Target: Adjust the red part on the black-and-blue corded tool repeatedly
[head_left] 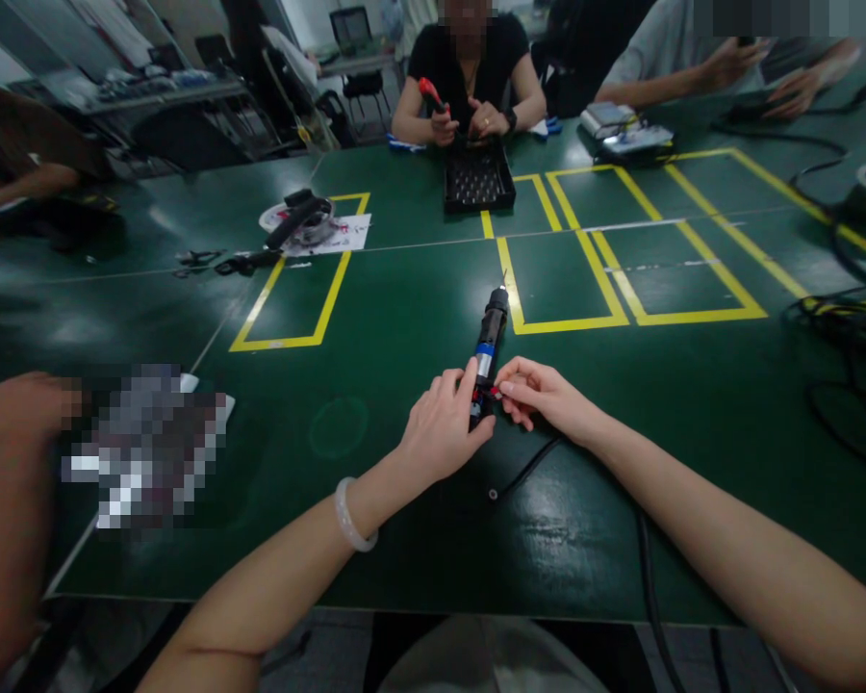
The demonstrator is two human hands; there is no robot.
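Observation:
A black electric screwdriver [488, 332] with a blue ring and a silver band lies tilted on the green table, its thin bit pointing away from me. My left hand [437, 422] is closed round its rear part, with the forefinger stretched along the body. At the screwdriver's right side, the fingertips of my right hand [545, 393] pinch a small red part [496, 392]. Whether that part is fixed to the tool is too small to tell. Below my hands lies a black cable [530, 466] with a round plug end, not connected to the tool.
Yellow tape outlines [570, 327] mark the table [375, 539]. Across from me a person holds a red-and-black tool [428, 93] behind a black tray [478, 200] of small parts. Coiled black cables [848, 337] lie at right, a tape roll [318, 226] far left. Another person's arm [14, 500] reaches in at left.

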